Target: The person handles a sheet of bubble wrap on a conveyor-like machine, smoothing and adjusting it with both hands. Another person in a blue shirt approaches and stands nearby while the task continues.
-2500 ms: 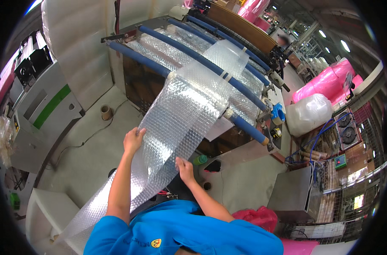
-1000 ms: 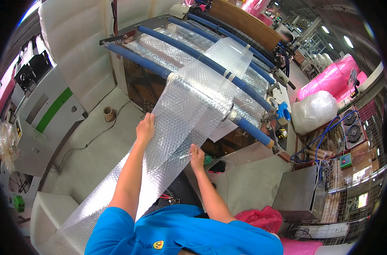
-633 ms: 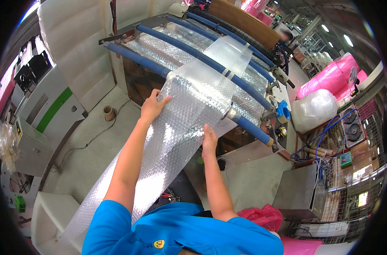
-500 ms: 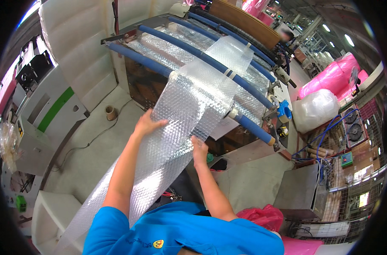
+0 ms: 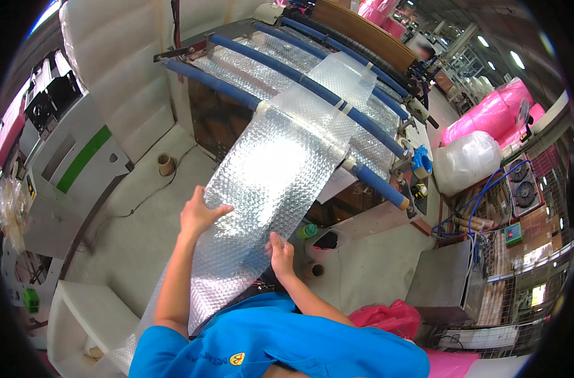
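Observation:
A long strip of clear bubble wrap (image 5: pixel 271 170) runs from the blue rollers (image 5: pixel 312 88) of a machine down toward me and past my left side. My left hand (image 5: pixel 197 213) grips the strip's left edge, thumb on top. My right hand (image 5: pixel 280 253) holds the strip's right edge lower down, fingers curled on it. Both arms come up from my blue shirt at the bottom of the view.
A grey-and-green machine (image 5: pixel 73 170) stands at left, with a cardboard tube (image 5: pixel 165 164) on the floor beside it. A clear bag (image 5: pixel 466 160) and pink rolls (image 5: pixel 488 116) lie at right. A green-capped bottle (image 5: pixel 306 230) stands under the roller frame. A white bench (image 5: pixel 79 315) is lower left.
Both hands reached up the strip toward the rollers, then came back down toward me with the bubble wrap between them.

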The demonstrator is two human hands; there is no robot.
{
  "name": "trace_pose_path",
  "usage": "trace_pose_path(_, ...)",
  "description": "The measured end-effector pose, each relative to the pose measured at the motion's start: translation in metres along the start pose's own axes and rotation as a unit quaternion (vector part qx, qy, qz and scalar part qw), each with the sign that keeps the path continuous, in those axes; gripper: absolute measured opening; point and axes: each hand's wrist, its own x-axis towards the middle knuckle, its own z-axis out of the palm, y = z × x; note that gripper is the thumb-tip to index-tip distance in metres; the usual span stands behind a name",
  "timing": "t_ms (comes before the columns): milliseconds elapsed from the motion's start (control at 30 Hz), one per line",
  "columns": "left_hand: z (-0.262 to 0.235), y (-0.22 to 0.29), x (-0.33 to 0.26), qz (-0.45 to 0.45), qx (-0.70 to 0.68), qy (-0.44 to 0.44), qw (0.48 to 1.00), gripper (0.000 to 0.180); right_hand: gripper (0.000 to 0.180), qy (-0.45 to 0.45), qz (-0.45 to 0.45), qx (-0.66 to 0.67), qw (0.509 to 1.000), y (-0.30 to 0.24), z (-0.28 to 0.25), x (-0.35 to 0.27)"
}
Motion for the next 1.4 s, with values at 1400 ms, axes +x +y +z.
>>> trace_pose_path(1400, 0.09, -0.061, 0.056, 0.045, -0.157, -0.054, 0.985, 0.074, 0.043, 0.01, 0.017, -0.086, 0.996, 0.088, -0.02, 0.065)
